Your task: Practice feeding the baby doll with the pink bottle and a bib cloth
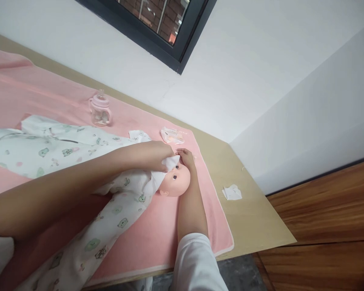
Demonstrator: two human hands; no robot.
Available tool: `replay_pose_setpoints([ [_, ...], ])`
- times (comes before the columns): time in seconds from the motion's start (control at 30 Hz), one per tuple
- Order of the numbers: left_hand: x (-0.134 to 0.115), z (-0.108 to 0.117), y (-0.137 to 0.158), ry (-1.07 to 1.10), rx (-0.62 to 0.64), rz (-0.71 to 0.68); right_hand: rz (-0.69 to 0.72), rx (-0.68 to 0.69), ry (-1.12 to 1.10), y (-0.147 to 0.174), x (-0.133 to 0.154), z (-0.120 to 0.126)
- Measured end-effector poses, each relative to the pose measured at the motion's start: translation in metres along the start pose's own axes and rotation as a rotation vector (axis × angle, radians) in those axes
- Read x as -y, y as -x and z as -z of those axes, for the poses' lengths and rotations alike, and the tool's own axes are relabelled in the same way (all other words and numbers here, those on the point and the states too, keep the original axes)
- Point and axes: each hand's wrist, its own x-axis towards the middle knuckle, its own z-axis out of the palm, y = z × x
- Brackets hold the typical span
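A baby doll (179, 184) lies on its back on a pink blanket (160, 230), dressed in a white garment (123, 204) with green and brown animal prints. My left hand (160, 155) reaches across from the left and pinches a white wipe (170, 162) against the lower part of the doll's face. The wipe and that hand hide the doll's mouth. My right hand (186, 157) curls around the far side of the doll's head, its fingers near the cheek, with the forearm passing along the crown.
Behind the doll stand a pink-lidded baby bottle (100, 111) with handles and a small clear packet (172, 136). A folded white tissue (231, 192) lies on the wooden table (255, 226) at right. A white wall (218, 89) and dark-framed window (182, 52) border the far side.
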Motion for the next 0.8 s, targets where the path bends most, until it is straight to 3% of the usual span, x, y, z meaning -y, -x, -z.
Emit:
replay_pose_setpoints([
  [0.8, 0.0019, 0.0016, -0.002, -0.089, 0.0, 0.097, -0.014, -0.029, -0.008, -0.0003, 0.0023, -0.0012],
])
